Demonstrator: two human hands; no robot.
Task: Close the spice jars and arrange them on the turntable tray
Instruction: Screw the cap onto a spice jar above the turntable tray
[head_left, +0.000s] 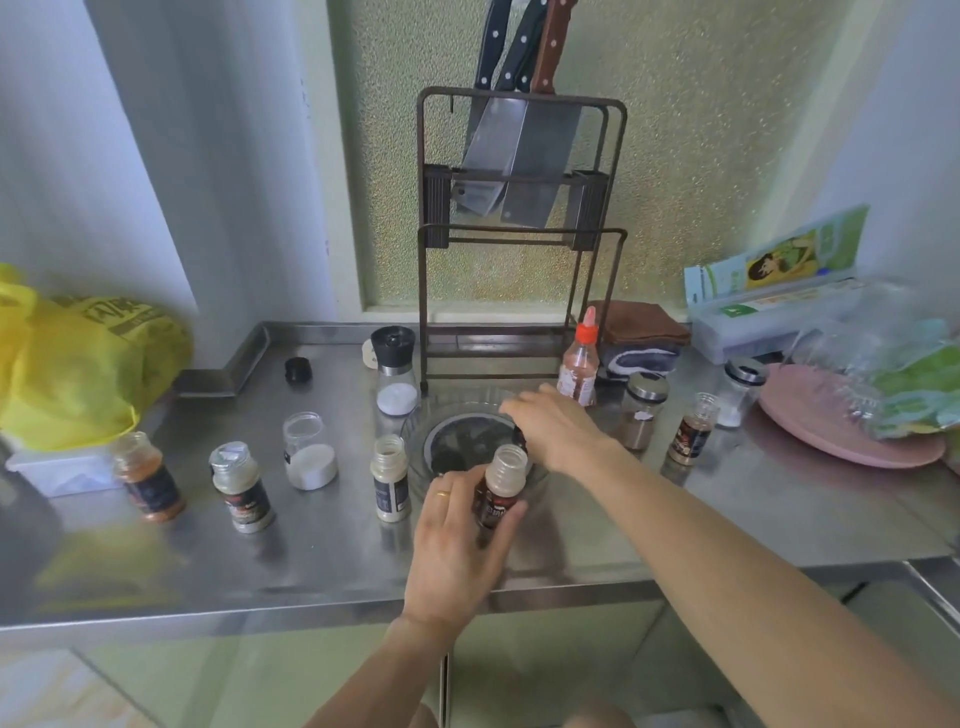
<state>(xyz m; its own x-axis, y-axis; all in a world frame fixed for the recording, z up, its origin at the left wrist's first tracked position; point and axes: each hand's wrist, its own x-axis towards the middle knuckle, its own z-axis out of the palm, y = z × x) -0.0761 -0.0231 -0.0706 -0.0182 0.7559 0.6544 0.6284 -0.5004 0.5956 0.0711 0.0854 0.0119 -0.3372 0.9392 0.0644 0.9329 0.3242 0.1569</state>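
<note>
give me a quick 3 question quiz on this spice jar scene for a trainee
1. True or false: the jar in the left hand has its cap on.
2. Which thing stands in the knife rack behind the turntable tray? A) ladles B) cleavers C) chopsticks
3. Fill in: the loose black cap lies on the steel counter to the ____ of the grinder.

Key
1. False: its mouth is open.
2. B: cleavers.
3. Left.

The right hand reaches over the tray; whether it holds anything cannot be told.
</note>
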